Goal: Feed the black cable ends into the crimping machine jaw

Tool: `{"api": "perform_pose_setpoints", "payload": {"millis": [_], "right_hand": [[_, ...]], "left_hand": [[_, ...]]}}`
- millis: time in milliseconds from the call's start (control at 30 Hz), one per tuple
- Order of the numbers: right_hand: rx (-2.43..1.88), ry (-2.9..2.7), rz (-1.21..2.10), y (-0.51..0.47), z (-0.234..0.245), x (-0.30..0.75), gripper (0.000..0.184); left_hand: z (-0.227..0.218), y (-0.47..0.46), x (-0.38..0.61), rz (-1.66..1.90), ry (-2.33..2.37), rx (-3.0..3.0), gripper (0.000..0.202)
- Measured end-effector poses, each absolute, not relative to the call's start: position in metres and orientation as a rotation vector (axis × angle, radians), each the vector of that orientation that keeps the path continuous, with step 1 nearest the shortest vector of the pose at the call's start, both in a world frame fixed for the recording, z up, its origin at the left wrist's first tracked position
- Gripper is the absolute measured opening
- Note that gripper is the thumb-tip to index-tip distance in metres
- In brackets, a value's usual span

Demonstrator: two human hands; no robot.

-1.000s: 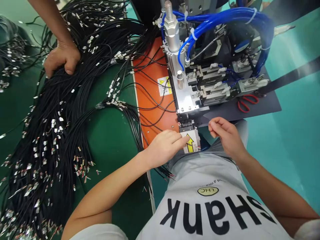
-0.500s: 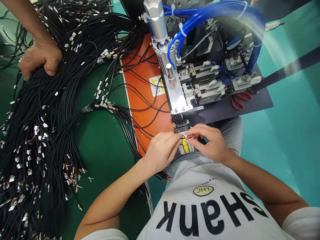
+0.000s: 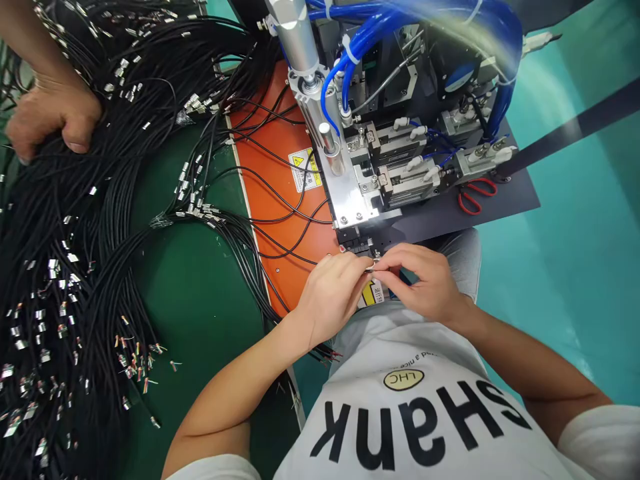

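Observation:
My left hand pinches a thin black cable close to its end, just in front of the machine's lower block. My right hand meets it fingertip to fingertip, closed on the cable's tip; the tip itself is mostly covered by the fingers. Right behind my fingers stands the pneumatic machine, with a silver upright cylinder and a metal plate. Under the hands lies a yellow and white label, partly covered.
A large heap of black cables with metal-tipped ends covers the green table at left. A co-worker's hand rests on it. Orange board lies beside the machine. Red-handled scissors lie right, and thick blue air hoses arch above.
The view has shifted slightly, so the bench and machine sit further left. My hands have drawn closer together at the cable's end, and less of the label shows.

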State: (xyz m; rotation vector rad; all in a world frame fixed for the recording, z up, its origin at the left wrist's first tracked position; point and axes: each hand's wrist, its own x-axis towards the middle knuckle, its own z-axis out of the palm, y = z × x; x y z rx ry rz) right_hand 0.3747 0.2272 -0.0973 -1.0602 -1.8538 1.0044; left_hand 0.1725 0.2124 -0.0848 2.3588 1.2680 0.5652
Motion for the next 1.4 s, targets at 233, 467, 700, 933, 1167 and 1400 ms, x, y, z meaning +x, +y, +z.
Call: {"api": "perform_pose_setpoints", "payload": {"millis": [233,467,700,933,1167,1400], "right_hand": [[-1.272,-1.369,1.481,0.229,-0.097,0.376,0.011],[-1.117,-1.166,1.794,0.237,-0.107,0.374,0.016],[-1.162,-1.325,1.636,0.239,-0.108,0.369,0.011],[-1.183,-1.529,1.338,0.232,-0.104,0.359,0.003],[-1.168,-1.659,1.196,0.227,-0.106,0.355,0.006],[-1.153,-1.661,1.212,0.225,-0.105,0.352,0.008]], "left_hand": [[-0.087,0.211,0.172,0.737,1.276,2.081,0.015],[-0.086,0.210,0.171,0.783,1.340,1.886,0.018],[-0.091,0.206,0.172,0.850,1.383,1.863,0.013],[-0.094,0.204,0.176,0.960,1.423,1.704,0.018],[-0.084,0.211,0.177,0.934,1.283,1.233,0.018],[-0.079,0.220,0.173,0.897,1.233,0.988,0.015]]}}
